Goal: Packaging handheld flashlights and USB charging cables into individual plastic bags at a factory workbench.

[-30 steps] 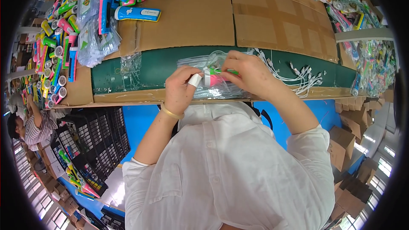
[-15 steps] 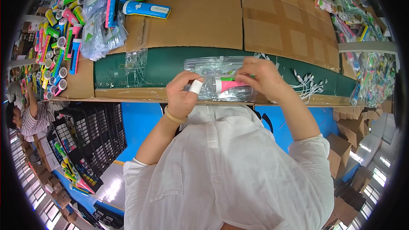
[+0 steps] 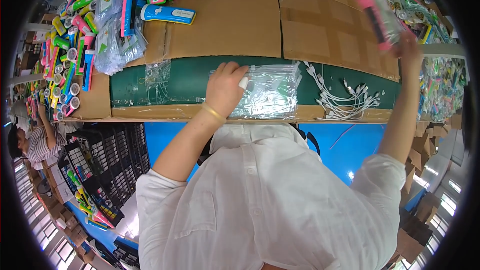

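Note:
My left hand (image 3: 226,89), a white cover on its thumb, is curled over the left end of a stack of clear plastic zip bags (image 3: 272,92). Its thumb and fingers pinch at the upper edge of the bags, though the fingertips are partly hidden. Out to the far right, my right hand (image 3: 409,49) is raised and closed on the lower end of a bagged flashlight (image 3: 371,17). That flashlight is pink with a dark panel, sits in a clear bag and is smeared by motion. White charging cables (image 3: 345,101) lie right of the bag stack.
Loose flashlights (image 3: 67,65) are heaped at the left, beside packets of clear bags (image 3: 111,45). A blue flashlight (image 3: 167,14) lies on the cardboard (image 3: 225,25). Many bagged flashlights (image 3: 442,92) fill the right side. Black crates (image 3: 107,165) and another person (image 3: 37,137) are at left.
My right hand has swung up and far right, carrying the pink flashlight, now bagged, off the stack. My left hand has moved forward and onto the bags' upper left edge.

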